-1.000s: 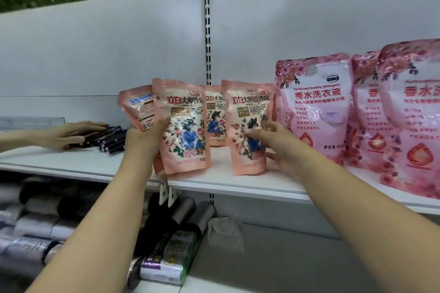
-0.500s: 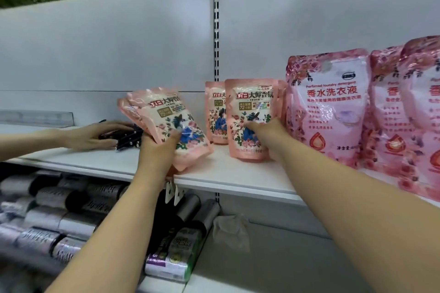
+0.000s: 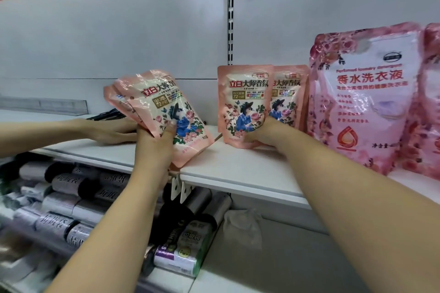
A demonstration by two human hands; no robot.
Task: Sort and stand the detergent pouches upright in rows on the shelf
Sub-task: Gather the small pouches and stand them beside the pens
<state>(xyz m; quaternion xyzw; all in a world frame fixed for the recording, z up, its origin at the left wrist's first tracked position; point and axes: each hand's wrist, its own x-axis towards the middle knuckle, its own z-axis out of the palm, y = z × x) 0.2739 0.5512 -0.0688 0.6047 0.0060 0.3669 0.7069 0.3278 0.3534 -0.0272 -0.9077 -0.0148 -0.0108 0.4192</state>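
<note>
My left hand (image 3: 154, 145) grips a bundle of small pink floral detergent pouches (image 3: 164, 109), tilted to the left with the bottom corner over the shelf's front edge. My right hand (image 3: 263, 133) holds the lower right corner of a small pouch (image 3: 240, 102) that stands upright on the white shelf (image 3: 238, 171). A second small pouch (image 3: 289, 95) stands just behind it to the right, partly hidden. A large pink pouch (image 3: 362, 93) stands upright further right, with another large pouch (image 3: 432, 107) at the frame's edge.
Another person's hand (image 3: 104, 131) rests on black items (image 3: 107, 114) at the shelf's left. A clear plastic strip (image 3: 42, 104) lies at the back left. Rolls of bags (image 3: 181, 252) fill the lower shelf, and price tags (image 3: 179, 189) hang from the shelf edge.
My left hand has tilted its pouches from upright to leaning left. My right hand has moved its pouch back and right, close beside the rear pouch. The view has moved closer.
</note>
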